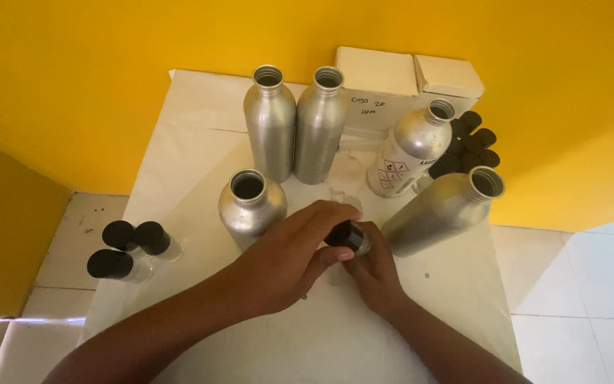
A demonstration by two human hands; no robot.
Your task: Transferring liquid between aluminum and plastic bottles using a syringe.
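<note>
1. Vial (349, 235): small, clear, black cap. I hold it between both hands at the middle of the table, just in front of the bottles.
2. Left hand (286, 259): my fingers curl over the vial's black cap, grasping it from above.
3. Right hand (374, 274): it grips the vial's lower part from below; the glass is mostly hidden by my fingers.
4. Bottles, aluminium, uncapped: two tall ones (270, 121) (320, 122) side by side and touching at the back; a shorter one (250, 206) just beside my left hand; one labelled (410, 153) at the right rear; one (442, 210) at the right, near my right hand.
5. Capped vials (131, 249): three, black caps, lying on their sides at the table's left edge, well apart from my hands.
6. Black caps (472, 146): a cluster behind the labelled bottle; I cannot tell whether vials sit under them.
7. Boxes (406, 78): two, cream card, against the yellow wall (108, 71) at the back.
8. Table (200, 107): covered in white paper; pale tiled floor (591, 284) at either side.
</note>
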